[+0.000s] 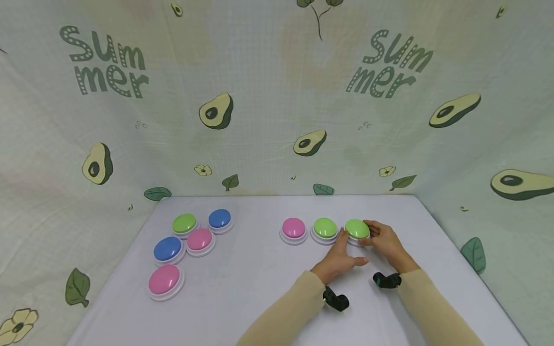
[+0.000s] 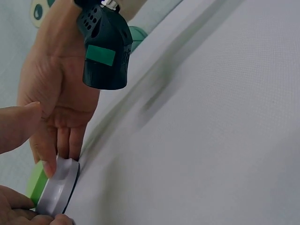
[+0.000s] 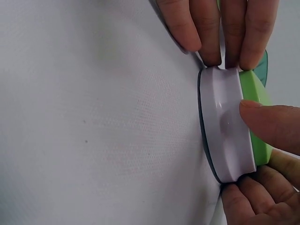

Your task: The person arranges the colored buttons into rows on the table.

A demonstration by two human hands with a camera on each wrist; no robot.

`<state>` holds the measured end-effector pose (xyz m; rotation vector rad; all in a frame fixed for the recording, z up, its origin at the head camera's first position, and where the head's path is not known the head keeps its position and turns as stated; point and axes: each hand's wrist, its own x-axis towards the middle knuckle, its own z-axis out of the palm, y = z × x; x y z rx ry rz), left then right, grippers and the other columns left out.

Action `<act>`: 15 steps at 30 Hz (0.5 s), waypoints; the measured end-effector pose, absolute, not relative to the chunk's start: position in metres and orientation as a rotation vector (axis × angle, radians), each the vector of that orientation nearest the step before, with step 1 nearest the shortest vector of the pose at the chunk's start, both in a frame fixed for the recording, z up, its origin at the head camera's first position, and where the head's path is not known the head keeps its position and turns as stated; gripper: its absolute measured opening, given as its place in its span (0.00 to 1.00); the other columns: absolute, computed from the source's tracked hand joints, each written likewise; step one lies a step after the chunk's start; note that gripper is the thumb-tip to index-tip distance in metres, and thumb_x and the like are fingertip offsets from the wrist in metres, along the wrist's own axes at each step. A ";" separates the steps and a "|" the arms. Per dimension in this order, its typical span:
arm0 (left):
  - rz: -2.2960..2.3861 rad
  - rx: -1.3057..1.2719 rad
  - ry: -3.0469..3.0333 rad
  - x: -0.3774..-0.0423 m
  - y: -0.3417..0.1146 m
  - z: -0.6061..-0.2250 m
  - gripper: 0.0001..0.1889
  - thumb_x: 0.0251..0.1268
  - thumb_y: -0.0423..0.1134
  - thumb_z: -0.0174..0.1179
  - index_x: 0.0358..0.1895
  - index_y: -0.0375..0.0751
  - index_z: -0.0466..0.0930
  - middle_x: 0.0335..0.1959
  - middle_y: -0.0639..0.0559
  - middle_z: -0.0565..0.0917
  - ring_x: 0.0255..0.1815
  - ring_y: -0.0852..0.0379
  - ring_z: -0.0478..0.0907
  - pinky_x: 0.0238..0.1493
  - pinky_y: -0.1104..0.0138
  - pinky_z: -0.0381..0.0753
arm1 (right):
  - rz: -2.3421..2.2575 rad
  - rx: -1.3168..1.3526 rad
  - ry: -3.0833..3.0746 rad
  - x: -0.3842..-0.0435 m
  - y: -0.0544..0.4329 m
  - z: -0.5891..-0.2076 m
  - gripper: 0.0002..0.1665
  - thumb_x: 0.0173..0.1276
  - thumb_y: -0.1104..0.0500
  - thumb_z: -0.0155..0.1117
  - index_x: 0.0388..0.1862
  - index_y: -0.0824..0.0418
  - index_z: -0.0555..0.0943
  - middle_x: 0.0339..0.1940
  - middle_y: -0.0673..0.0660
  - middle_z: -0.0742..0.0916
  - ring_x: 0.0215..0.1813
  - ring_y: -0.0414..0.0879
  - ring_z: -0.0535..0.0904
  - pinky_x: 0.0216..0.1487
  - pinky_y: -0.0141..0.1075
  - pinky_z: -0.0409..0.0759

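Observation:
Two dome-shaped push buttons with green tops and white round bases stand side by side in the head view. My right hand (image 1: pixel 386 246) holds the rightmost green button (image 1: pixel 357 228): its thumb lies on the near side and its fingers curl at the right side. With fairly straight fingers (image 3: pixel 234 33), my left hand (image 1: pixel 336 260) touches that button's left side, its thumb stretched out away from it. The other green button (image 1: pixel 324 228) sits just left of this one, and a pink button (image 1: pixel 293 228) left of that.
At the left of the white table (image 1: pixel 242 298) stand several more buttons: a green one (image 1: pixel 184 223), a blue one (image 1: pixel 219 218), a pink one (image 1: pixel 199 239), another blue one (image 1: pixel 167 248) and a near pink one (image 1: pixel 164 279). A printed cloth (image 1: pixel 264 62) hangs behind.

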<state>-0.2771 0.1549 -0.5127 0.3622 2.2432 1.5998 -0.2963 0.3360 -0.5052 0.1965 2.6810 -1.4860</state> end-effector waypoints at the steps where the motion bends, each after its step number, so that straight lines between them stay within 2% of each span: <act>1: 1.596 0.363 2.246 -0.277 0.155 -0.512 0.49 0.62 0.42 0.76 0.83 0.39 0.57 0.86 0.48 0.54 0.85 0.52 0.51 0.84 0.58 0.53 | -1.484 0.191 2.681 -0.297 0.336 -0.505 0.50 0.64 0.67 0.75 0.80 0.76 0.59 0.78 0.76 0.66 0.79 0.71 0.61 0.79 0.60 0.62; 15: 1.614 0.387 2.223 -0.280 0.154 -0.513 0.49 0.64 0.42 0.75 0.84 0.40 0.56 0.87 0.48 0.52 0.85 0.52 0.50 0.84 0.57 0.53 | -1.526 0.208 2.647 -0.299 0.334 -0.508 0.51 0.66 0.68 0.71 0.82 0.75 0.55 0.80 0.76 0.63 0.81 0.71 0.57 0.81 0.61 0.58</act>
